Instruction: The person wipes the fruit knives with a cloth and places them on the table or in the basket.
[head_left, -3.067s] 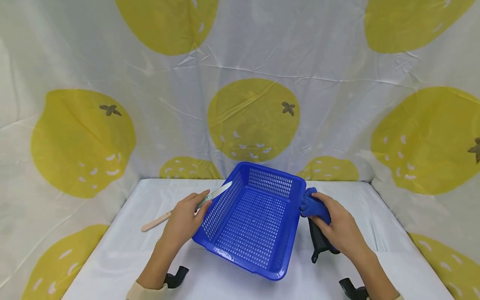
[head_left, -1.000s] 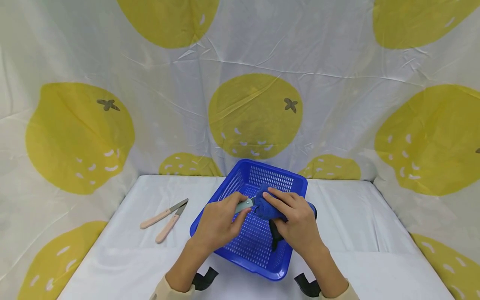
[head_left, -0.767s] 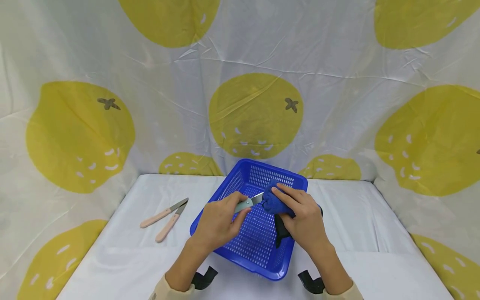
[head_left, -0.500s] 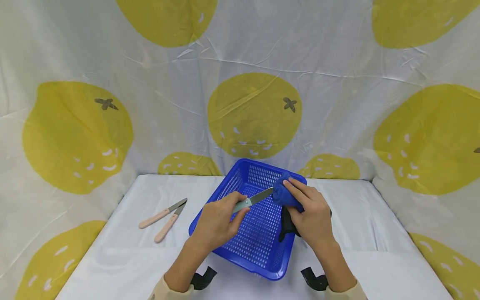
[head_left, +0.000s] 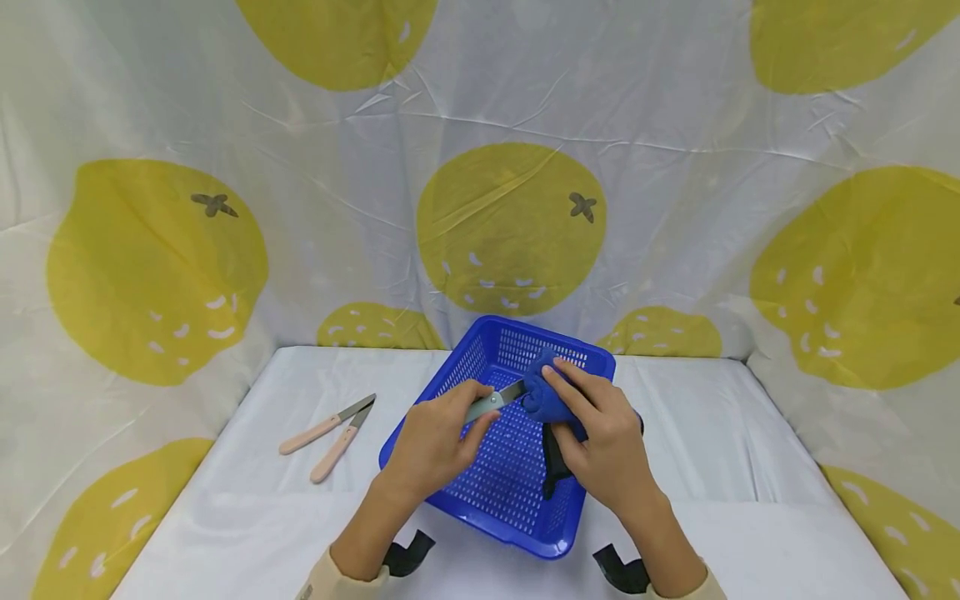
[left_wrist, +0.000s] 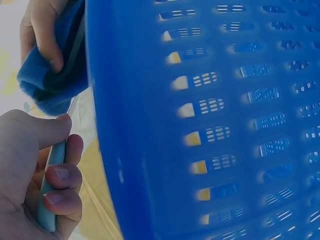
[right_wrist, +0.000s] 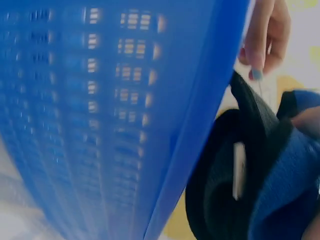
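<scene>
Over the blue basket (head_left: 491, 532), my left hand (head_left: 427, 442) grips a small knife (head_left: 482, 407) by its light green handle, the blade pointing right. My right hand (head_left: 611, 442) holds a bunched blue cloth (head_left: 551, 404) with a dark underside round the front of the blade, hiding the tip. A short stretch of bare blade shows between handle and cloth. In the left wrist view, fingers curl round the knife handle (left_wrist: 50, 200) beside the basket rim. The right wrist view has the cloth's dark folds (right_wrist: 250, 125) near the basket wall.
Two knives with pink handles, one knife (head_left: 311, 435) behind the other knife (head_left: 335, 456), lie on the white tablecloth (head_left: 247, 500) left of the basket, their tips together. A lemon-print curtain (head_left: 510, 117) hangs behind and at both sides.
Earlier my right hand brought the cloth from right of the basket to the knife. It slid right along the blade, then back left, covering more of it. The left hand stays nearly still lately.
</scene>
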